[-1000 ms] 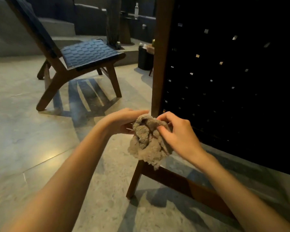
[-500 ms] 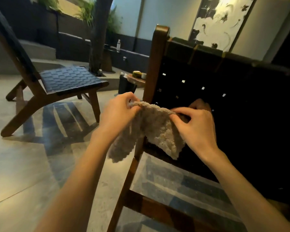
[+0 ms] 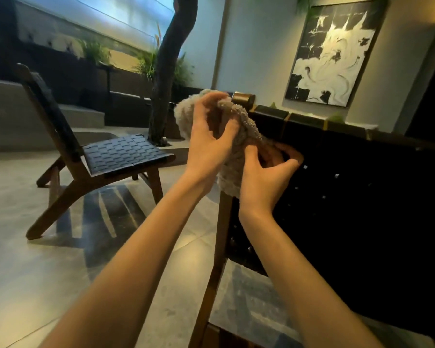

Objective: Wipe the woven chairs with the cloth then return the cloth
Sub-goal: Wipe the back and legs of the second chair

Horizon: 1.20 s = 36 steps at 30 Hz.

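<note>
Far woven chair (image 3: 116, 156) at left on floor (image 3: 35, 272), untouched, well apart from hands. Left hand (image 3: 209, 144) raised, fingers (image 3: 206, 106) curled, pinching upper bunch of cloth (image 3: 232, 169). Cloth fluffy, beige, stretched between both hands at near chair's (image 3: 362, 197) top corner. Right hand (image 3: 266, 182) lower, thumb and fingers (image 3: 290, 153) closed on cloth's lower part, beside dark woven backrest. Painting (image 3: 329, 51) on wall behind.

Dim, warm light pools on the floor (image 3: 48, 285) before me, chair shadows striping it, edges bowed and soft
</note>
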Available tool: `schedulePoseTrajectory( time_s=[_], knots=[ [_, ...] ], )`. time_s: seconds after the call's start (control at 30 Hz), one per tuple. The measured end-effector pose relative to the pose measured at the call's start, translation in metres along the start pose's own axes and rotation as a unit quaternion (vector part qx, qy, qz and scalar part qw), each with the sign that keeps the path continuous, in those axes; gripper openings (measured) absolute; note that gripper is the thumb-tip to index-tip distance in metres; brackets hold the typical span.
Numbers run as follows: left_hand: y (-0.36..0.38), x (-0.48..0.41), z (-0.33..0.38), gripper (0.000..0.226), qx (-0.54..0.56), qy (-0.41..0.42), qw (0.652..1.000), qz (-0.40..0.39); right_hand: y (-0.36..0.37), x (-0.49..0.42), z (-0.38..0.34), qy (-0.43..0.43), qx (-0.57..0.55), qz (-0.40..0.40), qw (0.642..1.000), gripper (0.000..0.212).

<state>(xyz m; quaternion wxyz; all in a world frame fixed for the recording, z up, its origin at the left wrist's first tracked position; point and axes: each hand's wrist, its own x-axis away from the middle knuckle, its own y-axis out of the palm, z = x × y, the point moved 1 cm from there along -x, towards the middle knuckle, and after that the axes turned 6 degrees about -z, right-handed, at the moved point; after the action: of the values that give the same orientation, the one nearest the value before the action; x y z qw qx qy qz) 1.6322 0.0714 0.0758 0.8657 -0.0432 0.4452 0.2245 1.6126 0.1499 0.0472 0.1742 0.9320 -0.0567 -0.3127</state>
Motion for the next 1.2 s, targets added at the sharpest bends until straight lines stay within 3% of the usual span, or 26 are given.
schedulePoseTrajectory(
  time_s=[0.1, 0.23, 0.33, 0.43, 0.57, 0.77, 0.93, 1.07, 1.2],
  knots=[
    [0.004, -0.002, -0.006, 0.048, 0.033, 0.003, 0.999, -0.035, 0.008, 0.001, 0.004, -0.025, 0.021, 0.004, 0.999, 0.044],
    [0.002, -0.007, -0.017, 0.052, 0.009, -0.001, 0.996, -0.087, 0.002, -0.006, 0.019, -0.132, 0.099, -0.025, 0.986, 0.029],
    [-0.006, 0.001, -0.042, 0.052, -0.041, -0.018, 0.997, -0.068, -0.005, -0.007, 0.036, -0.240, 0.196, -0.056, 0.949, 0.029],
    [-0.013, 0.020, -0.070, 0.048, -0.054, -0.046, 0.995, -0.073, -0.014, -0.001, 0.063, -0.271, 0.264, -0.106, 0.919, 0.031],
    [-0.013, 0.057, -0.100, 0.043, -0.072, -0.099, 0.990, -0.076, -0.041, 0.011, 0.100, -0.235, 0.283, -0.177, 0.913, 0.034],
    [-0.012, 0.114, -0.159, 0.037, -0.108, -0.166, 0.977, -0.085, -0.079, 0.029, 0.161, -0.040, 0.298, -0.313, 0.901, 0.043],
    [-0.016, 0.154, -0.211, 0.038, -0.151, -0.201, 0.957, -0.144, -0.102, 0.041, 0.220, 0.034, 0.344, -0.337, 0.876, 0.044],
    [-0.016, 0.176, -0.244, 0.041, -0.120, -0.251, 0.945, -0.172, -0.108, 0.047, 0.245, 0.046, 0.368, -0.337, 0.866, 0.033],
    [-0.018, 0.199, -0.268, 0.020, -0.203, -0.306, 0.920, -0.135, -0.114, 0.052, 0.251, 0.045, 0.395, -0.337, 0.854, 0.023]
  ],
)
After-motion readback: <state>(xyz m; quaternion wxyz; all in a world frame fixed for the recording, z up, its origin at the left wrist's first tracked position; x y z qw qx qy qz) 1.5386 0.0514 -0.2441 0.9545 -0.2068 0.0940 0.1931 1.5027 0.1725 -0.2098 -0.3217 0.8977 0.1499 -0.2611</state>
